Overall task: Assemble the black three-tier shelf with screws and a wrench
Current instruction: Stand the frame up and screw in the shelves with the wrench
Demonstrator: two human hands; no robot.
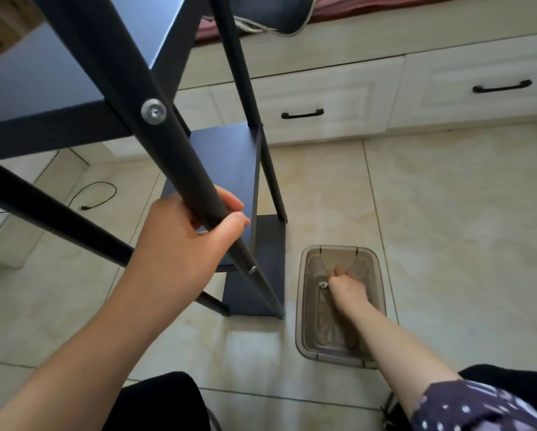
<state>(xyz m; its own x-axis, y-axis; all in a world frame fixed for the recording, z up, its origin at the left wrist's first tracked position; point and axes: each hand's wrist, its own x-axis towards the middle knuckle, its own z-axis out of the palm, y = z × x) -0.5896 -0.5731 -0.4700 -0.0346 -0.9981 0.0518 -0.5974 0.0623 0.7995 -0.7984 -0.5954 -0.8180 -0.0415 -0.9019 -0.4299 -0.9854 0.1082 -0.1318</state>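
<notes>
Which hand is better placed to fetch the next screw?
Right. The right hand is already down inside the tub, fingers curled round something small, while the left hand grips the shelf by a leg.

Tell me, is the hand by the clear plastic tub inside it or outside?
Inside. The right hand reaches down past the rim of the clear plastic tub on the tiled floor, its fingers curled around something small and pale.

Dim, soft daylight; wide-angle bending at edges, perhaps slightly blurred.
</notes>
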